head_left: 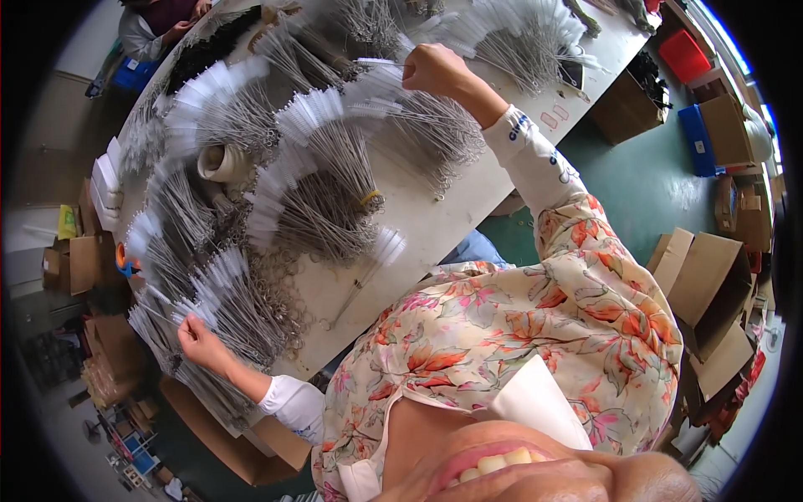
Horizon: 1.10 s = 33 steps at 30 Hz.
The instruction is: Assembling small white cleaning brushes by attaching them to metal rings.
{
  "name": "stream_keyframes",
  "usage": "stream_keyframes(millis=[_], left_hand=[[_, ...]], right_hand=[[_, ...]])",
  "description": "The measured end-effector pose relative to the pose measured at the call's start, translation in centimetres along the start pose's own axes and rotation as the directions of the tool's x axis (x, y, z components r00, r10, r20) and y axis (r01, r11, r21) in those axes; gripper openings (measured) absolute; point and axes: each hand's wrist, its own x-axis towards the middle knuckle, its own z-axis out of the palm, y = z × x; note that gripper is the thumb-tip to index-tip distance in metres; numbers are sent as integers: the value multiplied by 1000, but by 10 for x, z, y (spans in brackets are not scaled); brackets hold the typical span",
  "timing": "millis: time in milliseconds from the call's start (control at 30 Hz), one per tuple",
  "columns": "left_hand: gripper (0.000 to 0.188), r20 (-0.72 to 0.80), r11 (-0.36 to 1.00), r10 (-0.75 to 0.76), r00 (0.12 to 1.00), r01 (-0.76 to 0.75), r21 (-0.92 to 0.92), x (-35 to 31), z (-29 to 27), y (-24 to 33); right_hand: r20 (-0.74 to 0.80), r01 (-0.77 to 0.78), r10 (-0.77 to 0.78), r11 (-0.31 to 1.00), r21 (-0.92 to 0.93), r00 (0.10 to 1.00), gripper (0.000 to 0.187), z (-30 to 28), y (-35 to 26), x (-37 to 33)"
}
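My left hand (201, 345) is at the lower left of the table, fingers pinched at a thin wire brush (163, 295) with white bristles. It is over a fanned bundle of like brushes (226, 293). Far across the table, my right hand (435, 70) is closed, with a slim white-bristled brush (378, 61) extending leftward from its fingertips. Below that hand spreads another fan of brushes (427, 125). Between my hands lie more bundles, one tied with a yellow band (370, 198). A few loose brushes (381, 251) rest near the table's front edge.
A roll of pale tape (222, 163) stands among the bundles; orange-handled scissors (127, 261) are at the left edge. Cardboard boxes (707, 293) line the right side, and another carton (226, 443) sits below the table. Another person's hand (177, 32) is at the far left.
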Motion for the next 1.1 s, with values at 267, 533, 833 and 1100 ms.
stream_keyframes(millis=[267,533,833,1100], left_hand=[[26,94,896,-218,971,237,-376,-47,-6,59],[29,260,718,-464,847,532,-450,-69,-19,34],[28,510,255,-368,777,612,-749,-64,-6,53],[25,461,746,288,840,105,-657,-100,51,185]], right_hand=[[-445,214,145,721,659,883,16,-57,44,17],[-171,-153,120,968,-197,978,23,-51,94,-26],[-265,-194,180,980,-28,947,30,-103,99,4],[-144,146,-484,-35,989,863,13,-51,-114,-64]])
